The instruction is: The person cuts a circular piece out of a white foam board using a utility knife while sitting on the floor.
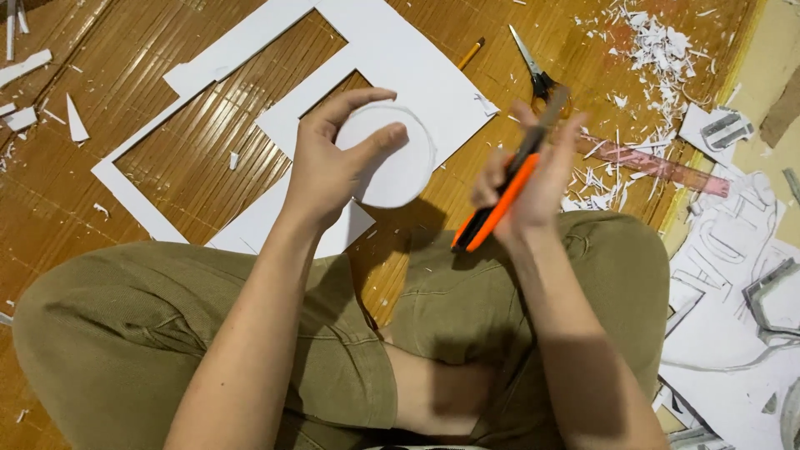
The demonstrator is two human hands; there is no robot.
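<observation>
Olive-trousered knees (pixel 125 333) frame both hands. Left hand (pixel 329 167) grasps the white disc (pixel 392 162) by its edge; right hand (pixel 533 179) clenches the orange knife (pixel 500 200), slanting just right of the disc.

floor: glossy bamboo mat (pixel 208 158) | paper scraps (pixel 658 50) strewn | light: warm

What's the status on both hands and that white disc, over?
Left hand holds white disc. Right hand grips orange utility knife, apart from disc. Nothing between them.
</observation>
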